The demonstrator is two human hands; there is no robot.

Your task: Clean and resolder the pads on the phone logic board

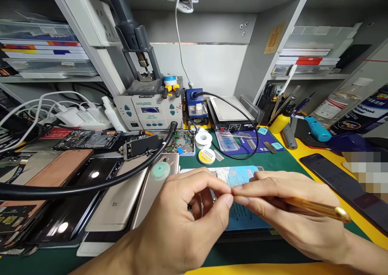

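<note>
My left hand point(194, 214) is closed, its thumb and index finger pinched together. Anything between those fingertips is too small or hidden to make out. My right hand point(291, 210) is wrapped round a slim gold-coloured tool point(315, 208), its rounded end sticking out past the knuckles. The tool's working end is hidden by the fingers, so its kind does not show. Both hands' fingertips meet in front of me. Beneath them lies a blue and white printed packet point(242, 222) on a dark perforated object point(242, 234).
Phones and phone backs point(118, 206) are stacked on the left, crossed by a thick black hose point(121, 180). A rework station point(150, 109), soldering unit point(195, 103) and heating plate point(228, 109) stand behind. A solder spool point(203, 138) lies ahead; a dark phone point(342, 186) rests right.
</note>
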